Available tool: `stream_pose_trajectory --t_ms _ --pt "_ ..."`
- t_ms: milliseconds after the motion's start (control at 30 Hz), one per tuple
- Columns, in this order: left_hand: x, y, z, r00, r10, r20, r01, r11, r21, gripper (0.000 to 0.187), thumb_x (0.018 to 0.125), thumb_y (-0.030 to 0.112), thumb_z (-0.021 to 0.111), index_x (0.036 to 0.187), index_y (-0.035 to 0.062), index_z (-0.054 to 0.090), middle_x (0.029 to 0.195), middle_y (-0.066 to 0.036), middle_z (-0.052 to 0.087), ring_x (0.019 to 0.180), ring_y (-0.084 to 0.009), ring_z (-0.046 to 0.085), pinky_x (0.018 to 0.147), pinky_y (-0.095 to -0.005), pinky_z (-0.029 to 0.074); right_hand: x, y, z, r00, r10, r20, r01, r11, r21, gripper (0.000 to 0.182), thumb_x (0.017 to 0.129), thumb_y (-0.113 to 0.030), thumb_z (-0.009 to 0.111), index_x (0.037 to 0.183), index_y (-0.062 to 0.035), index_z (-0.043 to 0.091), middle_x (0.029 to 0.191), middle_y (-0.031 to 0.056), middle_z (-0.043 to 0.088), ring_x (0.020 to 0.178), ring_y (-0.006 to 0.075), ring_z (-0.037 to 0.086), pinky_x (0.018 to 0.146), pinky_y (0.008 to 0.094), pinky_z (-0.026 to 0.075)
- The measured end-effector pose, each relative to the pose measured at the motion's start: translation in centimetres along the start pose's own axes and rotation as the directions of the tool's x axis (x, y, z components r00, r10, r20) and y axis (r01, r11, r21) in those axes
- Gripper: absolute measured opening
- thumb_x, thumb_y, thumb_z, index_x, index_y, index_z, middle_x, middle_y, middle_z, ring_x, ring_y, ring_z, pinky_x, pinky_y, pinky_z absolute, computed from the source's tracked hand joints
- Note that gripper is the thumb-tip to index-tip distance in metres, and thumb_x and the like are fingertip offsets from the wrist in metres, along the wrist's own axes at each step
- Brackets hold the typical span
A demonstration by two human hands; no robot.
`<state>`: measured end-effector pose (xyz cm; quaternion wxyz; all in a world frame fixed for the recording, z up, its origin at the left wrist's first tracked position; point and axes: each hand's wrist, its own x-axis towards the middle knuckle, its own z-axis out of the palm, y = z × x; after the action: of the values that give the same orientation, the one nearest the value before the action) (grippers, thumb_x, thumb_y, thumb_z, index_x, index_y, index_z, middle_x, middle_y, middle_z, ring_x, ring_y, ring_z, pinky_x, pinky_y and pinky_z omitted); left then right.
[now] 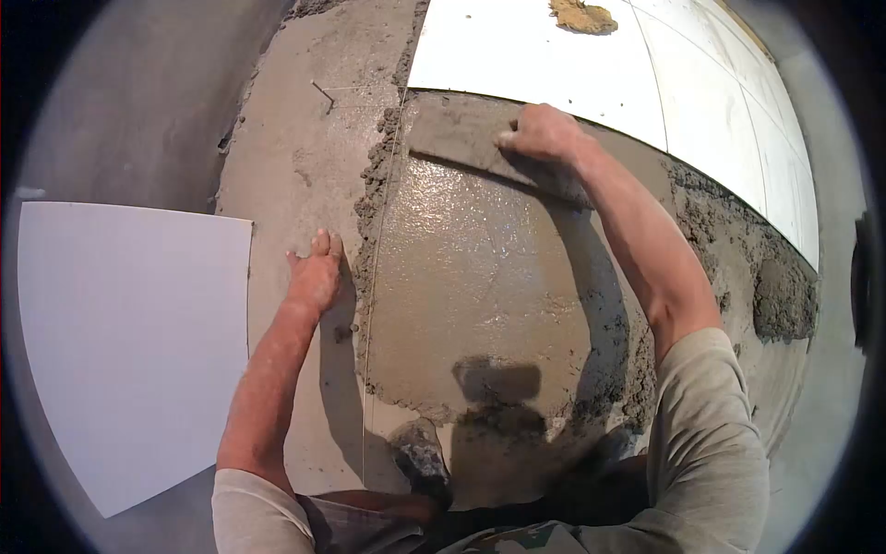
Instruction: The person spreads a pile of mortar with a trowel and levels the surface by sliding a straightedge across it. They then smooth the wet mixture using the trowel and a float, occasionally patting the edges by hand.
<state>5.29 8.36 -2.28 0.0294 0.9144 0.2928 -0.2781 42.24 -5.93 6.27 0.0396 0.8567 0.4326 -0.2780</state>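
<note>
My right hand (546, 135) is closed around the grip of a mortar-covered float (459, 132), a long flat board. The float lies at the far edge of a wet, shiny mortar bed (471, 277), alongside the white tiles (535, 55). Its handle is hidden under my fingers. On the left, my left hand (317, 274) rests on the bare floor (295, 175) with fingers stretched out and nothing in it. A taut string line (371, 319) runs between that hand and the mortar bed.
A loose white tile (138, 342) lies at the left. Crumbly mortar (637, 388) borders the bed, with a thicker heap (783, 300) at the right. A nail (323, 96) stands near the string's far end. A brown lump (583, 17) sits on the tiles. My shoe (422, 459) is at the near edge.
</note>
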Motion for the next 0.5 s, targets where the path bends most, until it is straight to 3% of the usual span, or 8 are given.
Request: stream_pose_trajectory --t_ms 33,133,200,267,333,400,500 --pt "-0.2 -0.5 0.3 0.998 0.029 -0.051 -0.03 0.999 -0.018 0.063 0.082 0.008 0.056 0.142 0.0093 0.036 0.151 -0.016 0.031 0.135 -0.0309 0.039 0.102 -0.0697 0.028 -1.2 -0.3 0.7 1.0 0.005 -0.002 -0.005 1.0 0.004 0.05 0.09 -0.047 0.054 0.101 -0.0004 0.068 0.102 0.0171 0.068 0.098 0.0302 0.064 0.085 0.0435 0.051" --pt "0.1 -1.1 -0.6 0.999 0.03 -0.012 -0.03 0.999 -0.024 0.061 0.082 0.008 0.054 0.141 0.0165 0.039 0.151 -0.014 0.032 0.127 -0.0332 0.047 0.102 -0.0702 0.027 -3.5 -0.5 3.5 0.987 -0.162 -0.01 0.161 0.984 -0.073 0.047 0.088 -0.043 0.054 0.096 0.0015 0.068 0.096 0.0212 0.068 0.094 0.0356 0.065 0.085 0.0468 0.051" --pt "1.2 -2.3 0.0 0.999 0.054 -0.01 -0.054 0.998 -0.043 0.063 0.08 0.007 0.055 0.14 0.0201 0.04 0.142 -0.016 0.044 0.119 -0.0353 0.054 0.101 -0.071 0.028 -5.5 -1.3 6.3 0.99 -0.143 0.016 0.144 0.988 -0.054 0.046 0.089 -0.042 0.053 0.099 -0.0001 0.068 0.094 0.0209 0.067 0.091 0.0362 0.065 0.084 0.0466 0.051" --pt "1.9 -2.8 -1.7 0.993 0.028 0.116 -0.02 0.997 -0.069 0.067 0.077 0.007 0.054 0.141 0.0227 0.041 0.13 -0.016 0.056 0.115 -0.0378 0.056 0.098 -0.0715 0.03 -8.3 -2.6 8.8 0.99 -0.127 0.053 0.129 0.991 -0.03 0.045 0.09 -0.042 0.053 0.101 -0.0017 0.067 0.092 0.0206 0.067 0.088 0.0369 0.065 0.083 0.0464 0.051" --pt "2.1 -3.1 -2.6 0.997 0.071 -0.004 -0.071 0.99 -0.124 0.07 0.075 0.008 0.054 0.142 0.0211 0.041 0.119 -0.017 0.063 0.113 -0.0363 0.057 0.098 -0.0601 0.039 -12.0 -4.4 9.7 0.987 -0.131 0.098 0.135 0.99 -0.039 0.046 0.092 -0.043 0.05 0.104 -0.0003 0.064 0.092 0.0214 0.066 0.088 0.0361 0.065 0.08 0.0459 0.053" --pt "4.6 -4.5 -1.5 0.988 0.155 -0.026 -0.157 0.964 -0.214 0.069 0.074 0.009 0.055 0.141 0.0186 0.044 0.118 -0.019 0.063 0.111 -0.0356 0.059 0.097 -0.045 0.045 -14.9 -6.0 10.7 0.982 -0.126 0.139 0.134 0.99 -0.045 0.048 0.093 -0.044 0.048 0.104 -0.0002 0.063 0.09 0.0209 0.066 0.086 0.0349 0.065 0.077 0.046 0.054" --pt "3.3 -2.2 -2.3 0.995 0.093 -0.037 -0.098 0.981 -0.167 0.066 0.074 0.01 0.055 0.139 0.0157 0.046 0.115 -0.02 0.064 0.108 -0.0342 0.061 0.093 -0.0376 0.048 -18.3 -7.5 13.5 0.977 -0.122 0.175 0.133 0.99 -0.05 0.049 0.095 -0.046 0.045 0.105 -0.0009 0.063 0.082 0.0178 0.066 0.079 0.0307 0.066 0.07 0.0466 0.055"
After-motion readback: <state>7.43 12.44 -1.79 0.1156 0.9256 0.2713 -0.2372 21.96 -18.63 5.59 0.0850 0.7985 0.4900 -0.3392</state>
